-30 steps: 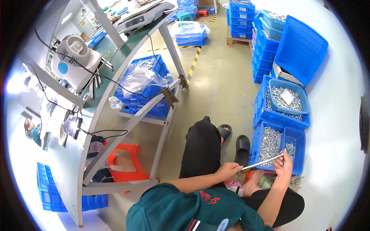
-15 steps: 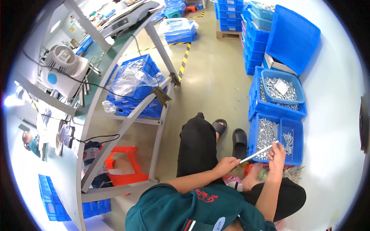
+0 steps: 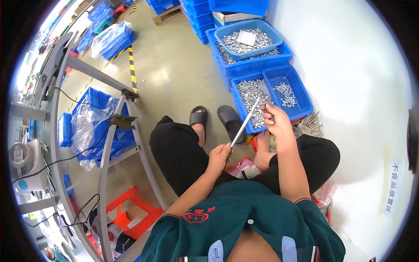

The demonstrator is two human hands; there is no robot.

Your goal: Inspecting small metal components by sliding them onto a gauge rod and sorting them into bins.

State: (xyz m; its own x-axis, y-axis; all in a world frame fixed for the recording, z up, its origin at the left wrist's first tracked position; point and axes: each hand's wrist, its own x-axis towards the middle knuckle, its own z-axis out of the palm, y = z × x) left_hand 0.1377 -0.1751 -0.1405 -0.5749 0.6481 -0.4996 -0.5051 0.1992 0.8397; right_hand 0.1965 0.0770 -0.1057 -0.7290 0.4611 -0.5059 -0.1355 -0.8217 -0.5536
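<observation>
My left hand (image 3: 219, 158) is closed round the lower end of a thin silver rod (image 3: 245, 122), which slants up and away to the right. My right hand (image 3: 276, 118) is beside the rod's upper end, slightly apart from it, with fingers curled in a pinch. Whatever the pinch holds, if anything, is too small to make out. Just beyond my hands is a blue divided bin (image 3: 309, 105). Small shiny metal parts (image 3: 249, 92) fill much of its left compartment, where a flat greyish piece also lies. A smaller heap of metal parts (image 3: 286, 94) lies in the right compartment.
Behind the bin, a light-blue basin (image 3: 276, 40) of metal parts rests in another blue crate (image 3: 223, 71). Thin rods (image 3: 310, 125) lie by my right knee. A grey-framed bench (image 3: 104, 174) and an orange stool (image 3: 139, 212) stand left. Black slippers (image 3: 230, 117) lie ahead.
The view has turned, so the bins appear further left. The rod now slants more steeply. My right hand, earlier at the rod's far end, is now slightly off it.
</observation>
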